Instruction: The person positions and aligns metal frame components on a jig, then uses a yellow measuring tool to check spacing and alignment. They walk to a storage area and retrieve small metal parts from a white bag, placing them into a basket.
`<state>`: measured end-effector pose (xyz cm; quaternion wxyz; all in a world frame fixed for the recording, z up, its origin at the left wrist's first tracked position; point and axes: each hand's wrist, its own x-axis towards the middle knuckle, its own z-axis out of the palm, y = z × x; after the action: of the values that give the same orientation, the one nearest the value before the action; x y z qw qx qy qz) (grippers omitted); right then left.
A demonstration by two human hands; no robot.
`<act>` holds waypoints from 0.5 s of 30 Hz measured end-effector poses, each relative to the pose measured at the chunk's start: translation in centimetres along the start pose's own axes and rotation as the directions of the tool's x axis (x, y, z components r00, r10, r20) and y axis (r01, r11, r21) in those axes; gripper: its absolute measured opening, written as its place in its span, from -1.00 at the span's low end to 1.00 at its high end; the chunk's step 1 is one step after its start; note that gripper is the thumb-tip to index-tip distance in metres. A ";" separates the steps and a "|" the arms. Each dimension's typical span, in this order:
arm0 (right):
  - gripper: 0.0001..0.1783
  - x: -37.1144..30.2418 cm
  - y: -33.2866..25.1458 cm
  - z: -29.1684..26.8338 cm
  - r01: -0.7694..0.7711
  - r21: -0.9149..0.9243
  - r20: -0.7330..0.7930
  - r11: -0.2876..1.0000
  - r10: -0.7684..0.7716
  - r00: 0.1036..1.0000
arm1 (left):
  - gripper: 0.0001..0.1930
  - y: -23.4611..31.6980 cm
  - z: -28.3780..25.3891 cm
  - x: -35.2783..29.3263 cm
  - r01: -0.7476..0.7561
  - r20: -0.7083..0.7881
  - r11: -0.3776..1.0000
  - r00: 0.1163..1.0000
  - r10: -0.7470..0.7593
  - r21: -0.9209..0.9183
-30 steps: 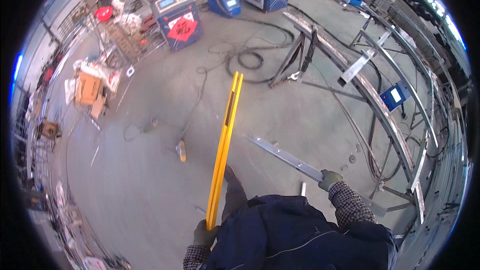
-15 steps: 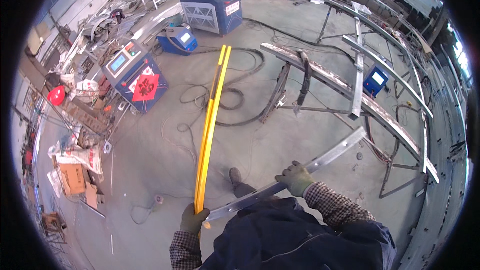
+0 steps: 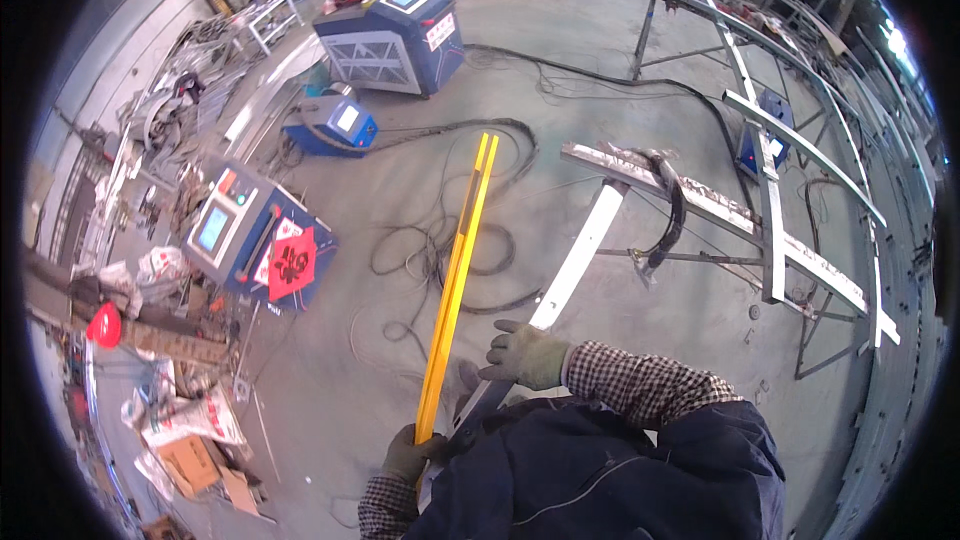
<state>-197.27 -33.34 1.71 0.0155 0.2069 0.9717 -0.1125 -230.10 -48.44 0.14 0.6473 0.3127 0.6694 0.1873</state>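
My left hand, in a grey-green work glove, is closed round the near end of a long yellow bar. The bar slants up and forward, with a dark strip along its far part. My gloved right hand grips a silver metal bar by its nearer part, fingers wrapped over it. That metal bar points away and to the right, a few small holes showing in it. Its near end lies close to my left hand, partly hidden by my dark jacket; whether they touch, I cannot tell.
Ahead right stands a metal trestle frame with a black cable hung over it. Coiled cables lie on the grey floor. Blue machines stand at left and far left, beside bags and cardboard.
The metal bar has swung from a shallow slant at the right to a steeper one, nearer the yellow bar. My right hand has moved left with it. The whole view has shifted too.
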 end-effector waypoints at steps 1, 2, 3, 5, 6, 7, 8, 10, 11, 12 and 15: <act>-0.52 1.6 1.6 -0.3 0.004 0.008 -0.011 1.000 -0.004 1.000 | -0.60 1.4 -0.7 2.0 0.046 -0.012 0.999 0.999 -0.046 0.026; -0.51 3.3 3.3 -0.5 0.018 0.020 -0.057 1.000 -0.017 0.998 | -0.61 2.8 -1.7 3.9 0.023 0.023 1.000 0.999 -0.023 0.000; -0.49 5.1 5.0 -0.8 -0.033 0.025 0.019 0.999 0.033 0.999 | -0.62 4.3 -2.5 5.6 0.031 0.046 0.999 0.998 -0.030 -0.014; -0.47 8.1 8.7 -2.0 -0.084 -0.014 -0.038 0.996 0.084 0.996 | -0.64 8.1 -4.8 9.7 -0.001 0.074 1.000 0.997 -0.001 0.025; -0.46 9.3 10.3 -2.6 -0.101 -0.028 -0.032 0.994 0.100 0.994 | -0.64 10.0 -5.8 11.4 -0.030 0.080 0.997 0.996 0.024 0.065; -0.43 10.1 12.0 -3.2 -0.140 -0.023 -0.018 0.990 0.139 0.990 | -0.65 11.5 -6.3 12.9 -0.040 0.072 0.992 0.997 0.031 0.123; -0.40 11.3 13.8 -3.8 -0.206 -0.064 -0.056 0.976 0.203 0.978 | -0.66 13.7 -7.2 14.7 -0.039 0.095 0.996 0.995 0.032 0.075; -0.34 12.4 16.8 -4.7 -0.338 -0.112 -0.144 0.934 0.321 0.936 | -0.68 17.8 -8.2 18.0 -0.005 0.121 0.999 0.993 0.000 0.040; -0.29 12.4 17.8 -4.9 -0.401 0.044 -0.268 0.915 0.398 0.878 | -0.70 19.9 -8.5 19.3 0.003 0.134 0.999 0.991 -0.010 0.050; -0.29 12.9 19.0 -4.8 -0.533 0.104 -0.346 0.840 0.533 0.773 | -0.71 22.3 -8.7 20.9 -0.017 0.159 0.998 0.987 0.008 0.059; -0.22 14.3 22.7 -3.9 -0.737 0.324 -0.553 0.593 0.751 0.361 | -0.77 29.2 -8.3 26.7 -0.045 0.294 0.997 0.956 0.023 0.067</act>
<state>-201.07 -6.57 -0.43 -0.2695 0.6475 0.7124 -0.0250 -232.27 -8.07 0.10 0.7240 0.3718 0.5673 0.1254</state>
